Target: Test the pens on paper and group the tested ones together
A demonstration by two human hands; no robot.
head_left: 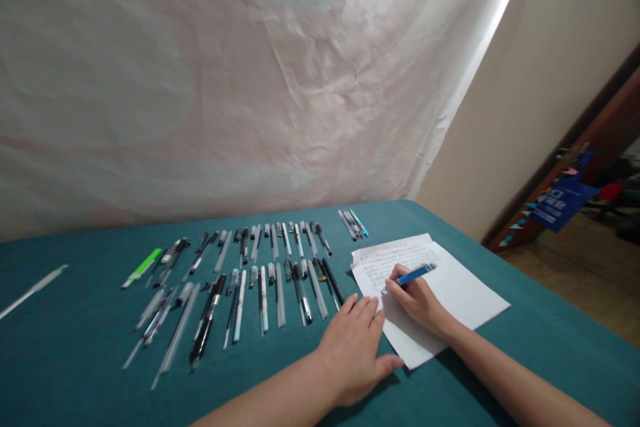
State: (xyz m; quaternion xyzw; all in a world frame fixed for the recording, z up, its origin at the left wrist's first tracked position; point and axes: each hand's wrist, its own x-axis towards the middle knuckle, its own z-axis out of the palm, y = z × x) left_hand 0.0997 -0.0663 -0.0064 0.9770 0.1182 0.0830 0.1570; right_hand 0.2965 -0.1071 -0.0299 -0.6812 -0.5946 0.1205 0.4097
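My right hand grips a blue pen, its tip end low over a white sheet of paper. Lines of small handwriting fill the upper part of the sheet, and its lower part is blank. Another sheet shows partly beneath it at the left edge. My left hand lies flat, fingers spread, along the left edge of the paper. Just left of that hand are two rows of pens and pen parts, among them a black pen and a clear pen barrel.
A green cloth covers the table. A bright green pen lies at the left, with a long whitish strip beyond it. Several pens lie together behind the paper. A pale curtain hangs behind, and a doorway is at right.
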